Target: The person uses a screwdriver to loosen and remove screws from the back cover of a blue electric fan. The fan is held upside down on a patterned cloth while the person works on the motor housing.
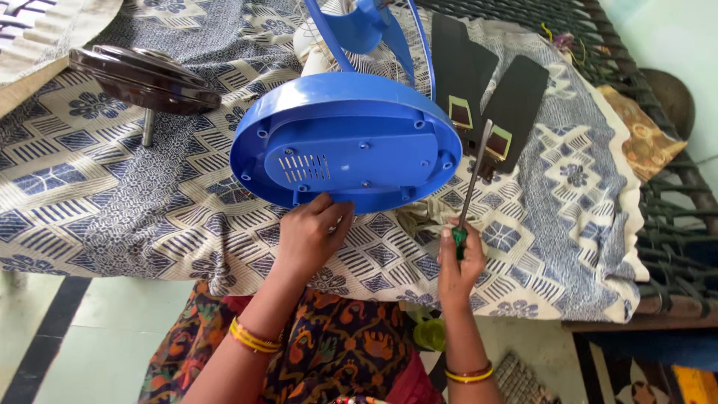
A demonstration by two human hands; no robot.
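Note:
A blue table fan lies tipped on the bed, the underside of its oval base (348, 146) facing me, with a vent grille and several screw holes. My left hand (310, 232) touches the lower rim of that base with its fingertips. My right hand (458, 262) grips the green handle of a long screwdriver (473, 179); its metal shaft points up and away, to the right of the base and apart from it.
A blue and white patterned cloth (112, 194) covers the bed. A dark brown ceiling fan motor (146, 78) lies at the back left. Dark fan blades (508, 97) with brass brackets lie at the back right. Woven cot webbing (673, 217) shows at right.

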